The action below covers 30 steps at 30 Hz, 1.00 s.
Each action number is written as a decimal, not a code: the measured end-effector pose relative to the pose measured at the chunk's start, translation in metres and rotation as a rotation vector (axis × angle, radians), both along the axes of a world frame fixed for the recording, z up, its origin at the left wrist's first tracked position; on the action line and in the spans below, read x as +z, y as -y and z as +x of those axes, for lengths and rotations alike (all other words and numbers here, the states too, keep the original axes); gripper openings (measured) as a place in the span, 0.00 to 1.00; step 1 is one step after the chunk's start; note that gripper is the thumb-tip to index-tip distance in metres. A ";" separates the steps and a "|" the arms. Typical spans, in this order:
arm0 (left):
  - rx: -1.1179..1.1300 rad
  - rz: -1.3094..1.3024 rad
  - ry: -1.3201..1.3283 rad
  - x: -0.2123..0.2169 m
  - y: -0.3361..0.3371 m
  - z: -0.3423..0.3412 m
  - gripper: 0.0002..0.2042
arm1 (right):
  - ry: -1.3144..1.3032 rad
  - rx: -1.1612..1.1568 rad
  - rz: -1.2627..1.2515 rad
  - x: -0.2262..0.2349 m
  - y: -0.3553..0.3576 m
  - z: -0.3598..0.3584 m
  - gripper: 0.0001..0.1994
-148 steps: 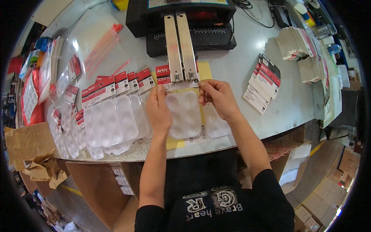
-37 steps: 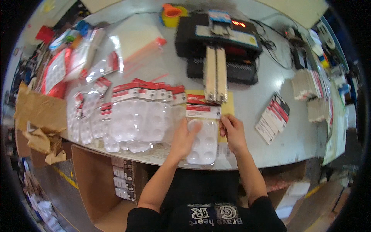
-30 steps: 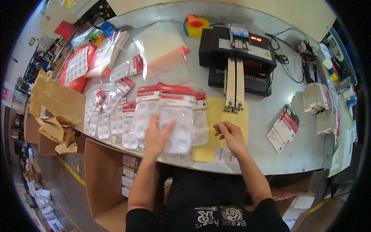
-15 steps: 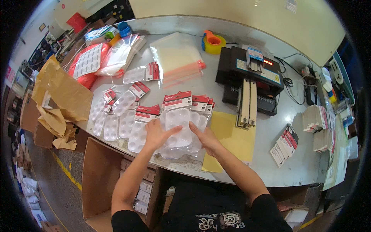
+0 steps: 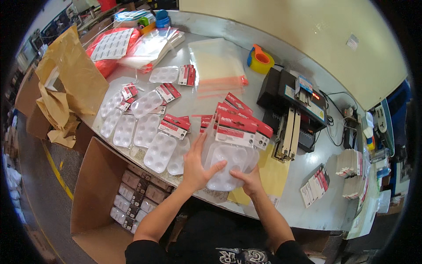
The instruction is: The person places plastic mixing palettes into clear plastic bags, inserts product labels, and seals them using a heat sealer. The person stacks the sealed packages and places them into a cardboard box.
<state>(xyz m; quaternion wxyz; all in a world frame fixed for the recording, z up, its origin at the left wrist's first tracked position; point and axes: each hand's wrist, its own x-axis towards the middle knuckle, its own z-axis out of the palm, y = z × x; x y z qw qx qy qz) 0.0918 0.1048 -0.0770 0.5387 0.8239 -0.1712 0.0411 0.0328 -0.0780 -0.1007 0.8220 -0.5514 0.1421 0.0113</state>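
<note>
Both my hands hold a stack of clear plastic palette trays (image 5: pixel 231 158) with red and white header cards, tilted up off the grey table (image 5: pixel 206 94). My left hand (image 5: pixel 195 165) grips the stack's left side, thumb across a tray front. My right hand (image 5: pixel 248 180) supports the stack from below at its lower right. More bagged trays (image 5: pixel 147 132) lie spread on the table to the left of the stack.
A black sealing machine (image 5: pixel 294 112) stands right of the stack, with a yellow sheet (image 5: pixel 272 176) before it. An open cardboard box (image 5: pixel 118 193) of packed items sits below the table edge at left. Brown paper bags (image 5: pixel 66 88), clear bags (image 5: pixel 217 61) and card stacks (image 5: pixel 314 187) surround.
My view has swung left. My hands swept the trays near the sealer together into a stack and lifted it up on edge; earlier one tray lay flat under both hands.
</note>
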 end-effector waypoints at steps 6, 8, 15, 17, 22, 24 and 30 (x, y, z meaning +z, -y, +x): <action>-0.095 0.226 0.173 0.019 -0.019 -0.015 0.48 | 0.132 -0.008 -0.359 -0.011 0.014 -0.033 0.41; -0.123 0.236 0.266 0.019 -0.027 -0.012 0.46 | 0.222 0.011 -0.428 -0.016 0.014 -0.040 0.42; -0.351 -0.482 -0.263 -0.008 -0.030 -0.024 0.67 | 0.442 0.179 -0.478 -0.004 0.022 -0.044 0.61; -0.371 -0.483 -0.345 -0.015 -0.034 -0.027 0.62 | 0.356 0.286 -0.555 0.008 0.029 -0.042 0.61; -0.542 -0.005 -0.117 -0.033 -0.040 -0.028 0.41 | 0.480 0.205 -0.693 0.019 0.031 -0.043 0.55; -0.540 0.154 -0.093 -0.042 -0.035 -0.033 0.36 | 0.469 0.110 -0.517 0.011 0.025 -0.046 0.54; -0.104 -0.315 -0.414 -0.059 -0.008 -0.072 0.41 | 0.394 -0.201 -0.295 -0.002 0.016 -0.044 0.37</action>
